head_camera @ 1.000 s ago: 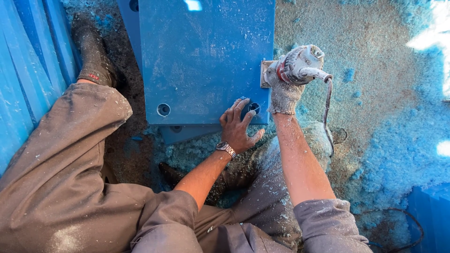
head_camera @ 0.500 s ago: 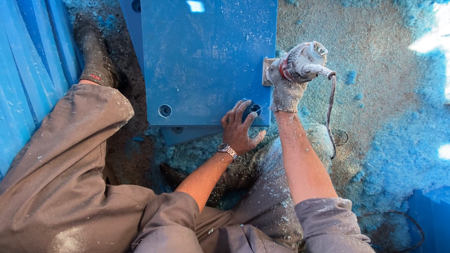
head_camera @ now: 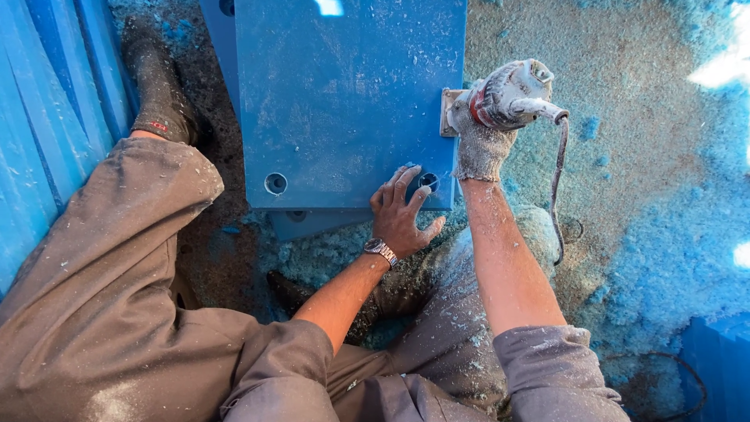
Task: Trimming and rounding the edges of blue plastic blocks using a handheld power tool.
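Observation:
A flat blue panel (head_camera: 344, 101) with round holes near its front edge lies on the ground before me. My left hand (head_camera: 402, 215), bare and wearing a wristwatch, rests with spread fingers on the panel's front right corner beside one hole. My right hand (head_camera: 480, 133), in a dusty grey knit glove, grips a corded power tool (head_camera: 512, 94) pressed against the panel's right edge. The tool's cable (head_camera: 558, 187) hangs down to the ground.
Blue shavings and dust cover the ground (head_camera: 656, 203) on the right. Blue ribbed sheeting (head_camera: 47, 133) stands at the left. My brown-trousered leg (head_camera: 117, 297) and dark boot (head_camera: 156, 86) stretch along the panel's left side. Another blue piece (head_camera: 719, 367) sits bottom right.
Both hands stay where they were on the panel and the tool. The view has shifted only slightly.

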